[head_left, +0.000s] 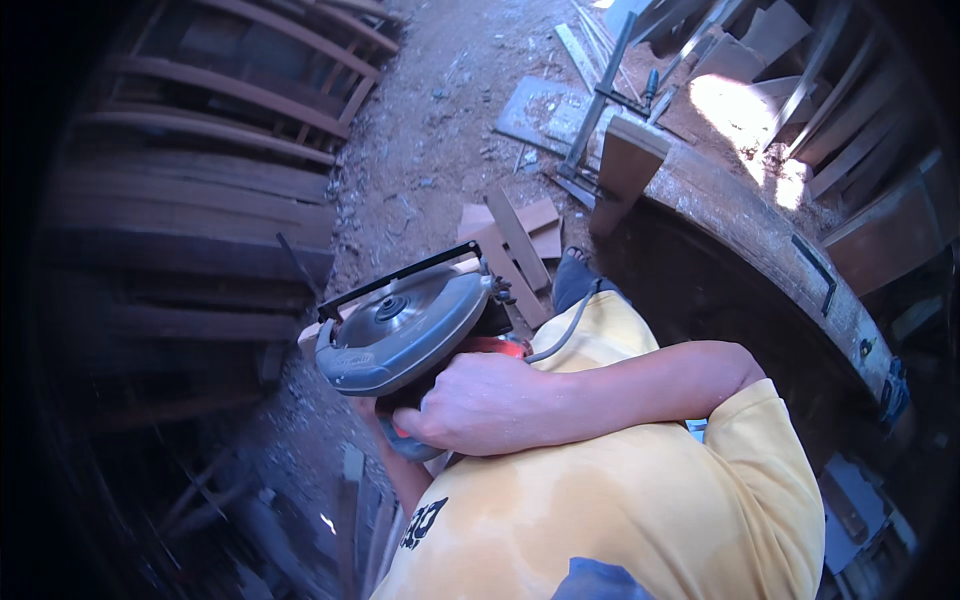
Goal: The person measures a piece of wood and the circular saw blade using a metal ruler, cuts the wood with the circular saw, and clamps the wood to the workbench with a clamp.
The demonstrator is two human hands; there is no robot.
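A circular saw is held on its side close to my body, its round blade and grey-blue guard facing up. My right hand is closed around its dark and red handle, the forearm crossing in front of my yellow shirt. A cord runs from the saw's right end over my leg. My left hand is mostly hidden under the saw; only its edge and the forearm show, so its fingers cannot be made out. Past the guard's left end, a pale wooden piece peeks out.
Wooden offcuts lie on the dusty ground ahead of my foot. To the right stands a long workbench with a bar clamp at its far end. Stacked wooden frames fill the left side; boards lean at the far right.
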